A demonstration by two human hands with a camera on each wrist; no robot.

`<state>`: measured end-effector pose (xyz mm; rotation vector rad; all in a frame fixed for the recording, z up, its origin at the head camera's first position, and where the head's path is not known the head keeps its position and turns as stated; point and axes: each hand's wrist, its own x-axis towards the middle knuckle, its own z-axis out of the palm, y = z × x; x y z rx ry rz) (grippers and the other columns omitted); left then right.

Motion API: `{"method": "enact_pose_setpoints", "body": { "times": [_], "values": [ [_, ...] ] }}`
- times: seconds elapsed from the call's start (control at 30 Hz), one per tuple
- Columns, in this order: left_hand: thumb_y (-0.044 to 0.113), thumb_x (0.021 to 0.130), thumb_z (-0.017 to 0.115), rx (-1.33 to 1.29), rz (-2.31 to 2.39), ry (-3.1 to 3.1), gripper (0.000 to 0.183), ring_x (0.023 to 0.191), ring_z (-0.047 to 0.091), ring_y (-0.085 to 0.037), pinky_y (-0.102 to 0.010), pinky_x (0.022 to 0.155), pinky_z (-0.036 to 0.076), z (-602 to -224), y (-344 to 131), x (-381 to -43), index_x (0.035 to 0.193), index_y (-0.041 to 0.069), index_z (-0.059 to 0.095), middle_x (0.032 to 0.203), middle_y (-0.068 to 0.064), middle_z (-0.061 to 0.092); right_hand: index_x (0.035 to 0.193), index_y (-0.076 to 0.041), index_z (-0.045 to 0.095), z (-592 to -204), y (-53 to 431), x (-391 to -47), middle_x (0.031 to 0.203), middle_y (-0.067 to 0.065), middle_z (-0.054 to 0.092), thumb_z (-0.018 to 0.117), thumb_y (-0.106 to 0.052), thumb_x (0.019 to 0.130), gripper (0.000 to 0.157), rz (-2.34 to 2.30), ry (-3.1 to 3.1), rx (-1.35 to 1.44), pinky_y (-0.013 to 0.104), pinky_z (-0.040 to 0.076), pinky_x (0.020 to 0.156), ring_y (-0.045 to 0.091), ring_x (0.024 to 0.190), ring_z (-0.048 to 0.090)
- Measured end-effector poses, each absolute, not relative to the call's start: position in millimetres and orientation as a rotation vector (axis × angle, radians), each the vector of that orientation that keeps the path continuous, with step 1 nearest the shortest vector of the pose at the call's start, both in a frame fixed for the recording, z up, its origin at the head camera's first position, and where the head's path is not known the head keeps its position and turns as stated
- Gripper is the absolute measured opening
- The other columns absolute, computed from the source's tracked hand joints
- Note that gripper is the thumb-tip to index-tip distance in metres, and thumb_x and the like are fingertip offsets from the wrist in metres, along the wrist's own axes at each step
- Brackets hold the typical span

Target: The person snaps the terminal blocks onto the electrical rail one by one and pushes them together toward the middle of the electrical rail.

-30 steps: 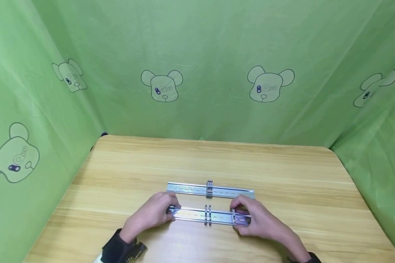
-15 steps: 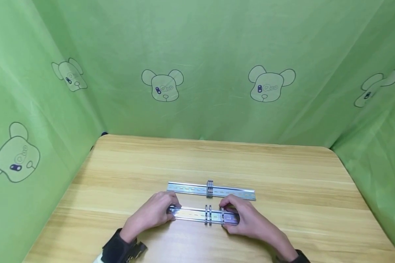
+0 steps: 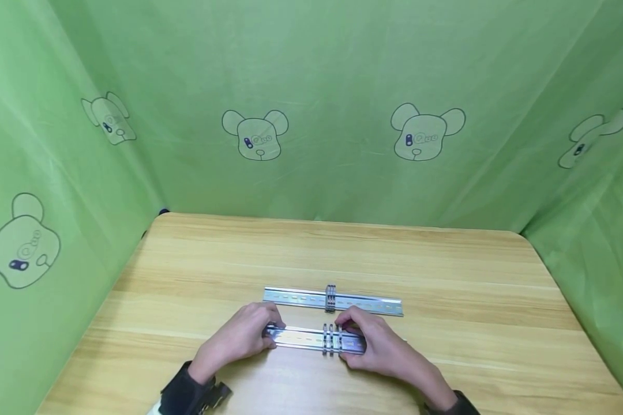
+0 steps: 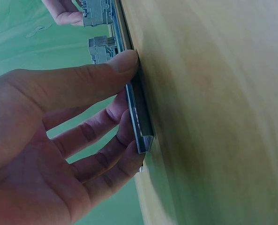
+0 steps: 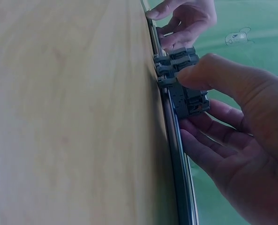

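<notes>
A slotted metal DIN rail (image 3: 301, 338) lies on the table, the nearer of two. My left hand (image 3: 246, 331) grips its left end; in the left wrist view the thumb presses one edge and the fingers curl round the other. Two thin grey terminal blocks (image 3: 328, 340) stand on the rail side by side near its middle. Just right of them, my right hand (image 3: 376, 344) pinches a third terminal block (image 5: 188, 102) seated on the rail, between thumb and fingers. It stands close to the other two; the right wrist view cannot tell if they touch. That hand covers the rail's right part.
Behind, a second DIN rail (image 3: 293, 297) lies roughly parallel, with a tight group of terminal blocks (image 3: 330, 298) at its middle. The wooden table (image 3: 420, 259) is enclosed by green curtains (image 3: 337, 173) at the back and sides.
My right hand has moved left along the near rail, bringing the pinched terminal block up close to the other two. My left hand has stayed at the rail's left end.
</notes>
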<state>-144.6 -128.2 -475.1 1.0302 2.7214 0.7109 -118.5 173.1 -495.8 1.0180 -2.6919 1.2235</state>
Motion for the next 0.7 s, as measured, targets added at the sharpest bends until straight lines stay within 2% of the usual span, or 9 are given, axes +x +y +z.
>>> {"method": "enact_pose_setpoints", "body": {
  "times": [0.2, 0.47, 0.7],
  "values": [
    [0.013, 0.069, 0.084, 1.013, 0.699, 2.722, 0.032, 0.081, 0.062, -0.013, -0.030, 0.074, 0.056, -475.9, -128.3, -145.1, 0.099, 0.008, 0.076, 0.094, 0.001, 0.068, 0.114, -0.011, 0.058, -495.7, 168.6, -119.3, 0.110, -0.004, 0.065, 0.085, -0.013, 0.065, 0.056, 1.230, -2.698, 1.001, 0.037, 0.059, 0.081, 0.013, 0.097, 0.063],
    [0.012, 0.069, 0.084, 1.011, 0.709, 2.712, 0.032, 0.081, 0.062, -0.013, -0.030, 0.074, 0.056, -477.1, -128.6, -145.5, 0.100, 0.008, 0.076, 0.095, 0.001, 0.068, 0.117, -0.005, 0.058, -498.0, 164.6, -120.7, 0.113, 0.002, 0.064, 0.085, -0.014, 0.066, 0.059, 1.196, -2.696, 1.055, 0.037, 0.058, 0.086, 0.016, 0.102, 0.062],
    [0.012, 0.069, 0.084, 1.023, 0.713, 2.716, 0.031, 0.080, 0.062, -0.012, -0.030, 0.073, 0.056, -477.2, -129.0, -145.6, 0.098, 0.008, 0.076, 0.093, 0.001, 0.068, 0.117, -0.007, 0.058, -498.4, 160.0, -122.5, 0.113, 0.000, 0.062, 0.085, -0.014, 0.066, 0.058, 1.174, -2.677, 1.079, 0.036, 0.058, 0.085, 0.014, 0.101, 0.061]
  ]
}}
